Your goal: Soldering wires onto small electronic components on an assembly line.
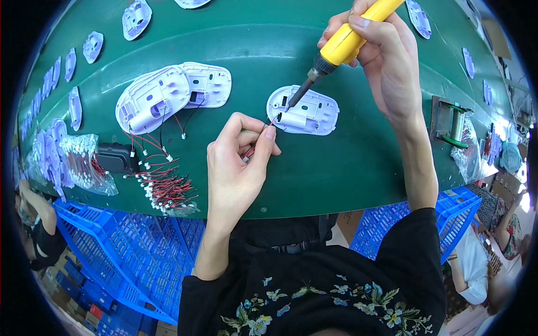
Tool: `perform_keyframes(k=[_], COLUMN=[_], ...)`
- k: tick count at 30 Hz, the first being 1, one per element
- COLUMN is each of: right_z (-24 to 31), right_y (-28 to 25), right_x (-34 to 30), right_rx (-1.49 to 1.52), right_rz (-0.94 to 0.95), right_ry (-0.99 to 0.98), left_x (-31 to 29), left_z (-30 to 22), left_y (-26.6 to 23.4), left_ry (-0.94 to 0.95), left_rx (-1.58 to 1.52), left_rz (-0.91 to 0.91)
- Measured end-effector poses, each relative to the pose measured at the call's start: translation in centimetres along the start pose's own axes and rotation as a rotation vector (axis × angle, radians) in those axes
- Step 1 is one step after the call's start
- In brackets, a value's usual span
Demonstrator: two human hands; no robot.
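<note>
In my right hand (386, 56) is a yellow soldering iron (343, 45), slanting down to the left. Its tip meets the left part of a white plastic shell (311, 115) lying on the green table, near a small slot. My left hand (241, 159) pinches a thin red and black wire lead (265, 124) between thumb and fingers at that shell's left edge. The lead's far end is mostly hidden in the hand. To the left, two more white shells (154, 98) overlap, with red and black wires hanging from them.
A pile of red and black wire leads (168, 190) lies left of my left hand. Beside it are a black case (116, 158), a bag of leads (84, 162) and stacked shells (51, 151). A solder spool on a stand (455, 126) sits at right. Blue crates (129, 252) stand below the table edge.
</note>
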State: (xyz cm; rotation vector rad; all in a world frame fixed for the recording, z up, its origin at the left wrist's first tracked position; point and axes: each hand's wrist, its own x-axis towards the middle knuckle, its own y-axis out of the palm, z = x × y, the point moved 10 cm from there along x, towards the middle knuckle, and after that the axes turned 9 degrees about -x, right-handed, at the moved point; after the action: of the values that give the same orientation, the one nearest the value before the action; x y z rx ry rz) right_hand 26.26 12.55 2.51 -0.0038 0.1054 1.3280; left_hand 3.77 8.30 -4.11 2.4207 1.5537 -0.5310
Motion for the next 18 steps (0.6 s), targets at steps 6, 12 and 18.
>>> perform_keyframes(k=[6, 12, 18], right_z=[1.1, 1.0, 2.1], right_y=[-0.5, -1.0, -0.3], right_x=[-0.5, -0.7, -1.2], right_rx=[0.007, 0.009, 0.085], right_rz=[-0.021, -0.007, 0.015], right_ry=[0.004, -0.002, -0.003], left_x=[-1.1, -2.8, -3.4], left_z=[-1.4, -2.9, -2.7], left_y=[-0.6, -0.4, -2.0], left_ry=[0.004, 0.174, 0.132], left_rx=[0.184, 0.4, 0.377], left_rz=[-0.024, -0.111, -0.214])
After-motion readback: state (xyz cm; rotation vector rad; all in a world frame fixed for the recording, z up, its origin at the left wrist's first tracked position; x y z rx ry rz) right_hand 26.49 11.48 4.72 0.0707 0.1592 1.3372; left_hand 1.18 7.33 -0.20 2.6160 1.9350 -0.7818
